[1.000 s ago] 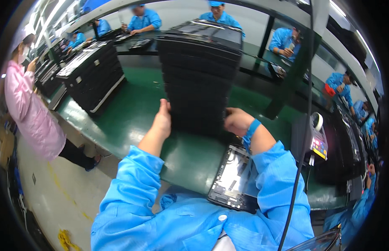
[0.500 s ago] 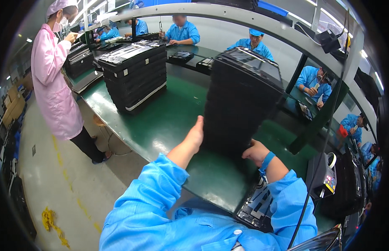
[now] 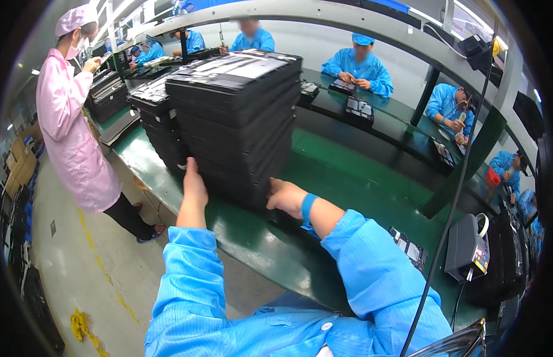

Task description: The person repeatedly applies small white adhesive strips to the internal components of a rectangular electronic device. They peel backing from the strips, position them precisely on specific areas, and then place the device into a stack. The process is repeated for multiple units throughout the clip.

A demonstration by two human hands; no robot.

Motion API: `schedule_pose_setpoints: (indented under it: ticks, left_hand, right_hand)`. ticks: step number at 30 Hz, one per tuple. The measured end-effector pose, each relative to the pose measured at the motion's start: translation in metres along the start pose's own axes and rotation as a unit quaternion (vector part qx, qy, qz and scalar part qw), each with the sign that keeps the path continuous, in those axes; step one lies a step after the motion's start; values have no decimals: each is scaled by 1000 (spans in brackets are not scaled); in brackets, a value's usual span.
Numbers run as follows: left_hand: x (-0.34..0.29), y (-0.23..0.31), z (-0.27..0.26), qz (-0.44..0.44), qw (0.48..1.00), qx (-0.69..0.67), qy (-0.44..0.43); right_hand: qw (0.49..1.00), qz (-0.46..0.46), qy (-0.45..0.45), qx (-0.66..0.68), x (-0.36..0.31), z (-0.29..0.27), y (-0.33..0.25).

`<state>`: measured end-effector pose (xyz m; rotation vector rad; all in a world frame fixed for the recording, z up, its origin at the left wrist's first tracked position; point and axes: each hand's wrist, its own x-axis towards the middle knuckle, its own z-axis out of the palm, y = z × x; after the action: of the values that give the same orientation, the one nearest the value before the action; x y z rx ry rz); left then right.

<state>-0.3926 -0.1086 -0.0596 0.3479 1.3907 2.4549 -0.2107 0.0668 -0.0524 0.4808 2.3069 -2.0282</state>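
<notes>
Sleeves (image 3: 190, 273) in blue fill my near view, cut off at the lower edge. From here, I have the left hand (image 3: 194, 191) and right hand (image 3: 286, 196) grasping a tall black stack (image 3: 211, 113) low on opposite sides, some fingers hidden. It is over the green table (image 3: 348, 172); I can't tell whether its base touches. Beyond, it partly covers a second stack (image 3: 160, 128), and a beam (image 3: 318, 12) overlaps a co-worker's (image 3: 254, 40) head.

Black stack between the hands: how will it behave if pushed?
The black stack is probably heavy: many layers, left hand and right hand holding it low. May tip or shear: tall, no strap visible. Layers seem stiff: no visible sag.
</notes>
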Motion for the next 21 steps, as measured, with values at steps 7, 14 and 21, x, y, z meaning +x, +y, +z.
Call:
schedule_pose_setpoints:
  ticks: [7,14,21]
  left_hand:
    - [-17,-13,2,83,982,47,162]
    - [-206,-23,92,118,945,135,-275]
    - [-292,-37,154,91,538,433,-717]
  right_hand:
    - [998,-2,-52,-30,-26,-1,-14]
    - [960,-139,-8,-244,-233,-60,-82]
    - [881,-56,382,-274,-427,-47,12]
